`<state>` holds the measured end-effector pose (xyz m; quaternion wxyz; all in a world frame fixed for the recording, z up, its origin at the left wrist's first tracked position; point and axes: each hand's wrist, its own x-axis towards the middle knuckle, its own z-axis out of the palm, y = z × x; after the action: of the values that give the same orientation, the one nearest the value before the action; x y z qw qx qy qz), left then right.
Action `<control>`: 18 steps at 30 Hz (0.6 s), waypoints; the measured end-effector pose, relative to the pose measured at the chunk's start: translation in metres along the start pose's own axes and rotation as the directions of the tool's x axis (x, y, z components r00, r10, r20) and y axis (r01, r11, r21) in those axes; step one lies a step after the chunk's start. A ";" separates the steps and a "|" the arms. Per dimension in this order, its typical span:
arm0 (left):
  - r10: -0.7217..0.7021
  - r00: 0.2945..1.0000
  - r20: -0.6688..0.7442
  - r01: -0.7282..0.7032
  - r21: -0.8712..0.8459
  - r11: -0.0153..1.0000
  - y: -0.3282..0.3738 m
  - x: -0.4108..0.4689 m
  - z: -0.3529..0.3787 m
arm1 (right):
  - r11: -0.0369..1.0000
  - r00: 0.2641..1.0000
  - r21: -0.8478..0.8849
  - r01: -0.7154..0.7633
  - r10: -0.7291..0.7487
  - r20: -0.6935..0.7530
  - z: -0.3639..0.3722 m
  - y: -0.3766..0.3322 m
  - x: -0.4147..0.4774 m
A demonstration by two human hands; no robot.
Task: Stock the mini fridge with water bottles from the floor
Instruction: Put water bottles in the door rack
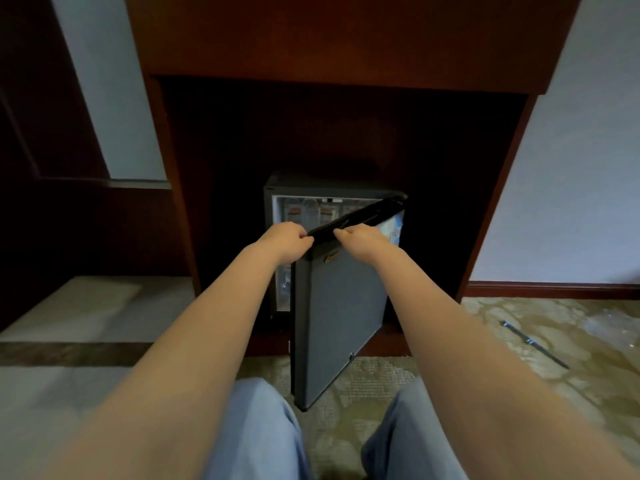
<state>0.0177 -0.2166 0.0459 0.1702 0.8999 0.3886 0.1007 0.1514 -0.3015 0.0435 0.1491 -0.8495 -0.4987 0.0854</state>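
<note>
Fingers [304,237] of both hands grip the top edge of the fridge door [341,306], half open; bottles [311,211] stand inside, so closing likely comes next.

Bare forearms, no sleeves, no jewellery visible; light blue trousers [256,434] on both legs.

Single head-worn wide-angle view; looks forward and down, close above the mini fridge [332,271].

The top edge of the half-open fridge door [341,306] is gripped by the left hand [289,241] and right hand [360,240] at frame centre. Water bottles [311,211] are seen on the shelf behind.
</note>
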 end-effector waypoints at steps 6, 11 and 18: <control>-0.067 0.998 0.006 0.066 0.076 0.995 -0.037 0.041 -0.008 | 0.998 0.999 -0.046 0.035 -0.034 0.036 0.014 -0.022 0.058; -0.082 0.995 -0.048 0.088 0.150 0.985 -0.071 0.092 -0.006 | 0.989 0.996 -0.117 0.086 -0.082 0.037 0.028 -0.037 0.108; -0.082 0.992 -0.093 0.095 0.146 0.985 -0.107 0.164 -0.002 | 0.967 0.993 -0.224 0.118 -0.121 0.003 0.037 -0.048 0.180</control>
<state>0.0567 -0.0274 0.0146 0.0894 0.8868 0.4417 0.1022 0.1889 -0.1157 0.0261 0.0600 -0.8299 -0.5545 0.0148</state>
